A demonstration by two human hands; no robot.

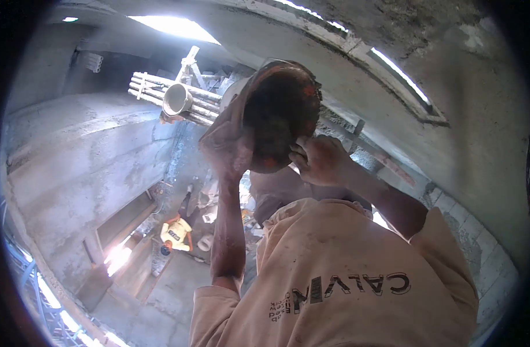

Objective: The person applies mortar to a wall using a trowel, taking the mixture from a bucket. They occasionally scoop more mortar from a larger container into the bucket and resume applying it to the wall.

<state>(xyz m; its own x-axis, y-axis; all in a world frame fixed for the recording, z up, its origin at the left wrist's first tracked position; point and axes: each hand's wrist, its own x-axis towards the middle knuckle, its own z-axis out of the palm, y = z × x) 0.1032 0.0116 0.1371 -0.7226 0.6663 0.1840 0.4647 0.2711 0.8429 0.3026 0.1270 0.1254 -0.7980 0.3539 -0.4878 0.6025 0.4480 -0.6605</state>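
Observation:
A worn round bucket [316,98], crusted along its rim, is held up in front of me with its mouth tilted toward the camera. Its inside is dark, so what it contains is hard to make out. My left hand [229,144] grips the bucket's left side, thumb near the rim. On the lower right edge, my right hand [321,157] has its fingers curled in at the rim; their tips are partly in shadow. Below both arms is my tan shirt [357,272] with printed letters.
Another bucket [177,99] sits on a platform of lashed poles [204,107] at upper left. Far below, a person in a yellow shirt [176,232] is near a pale container [205,242] and rubble. Concrete walls [86,156] enclose the space, with a slanting wall [473,139] at right.

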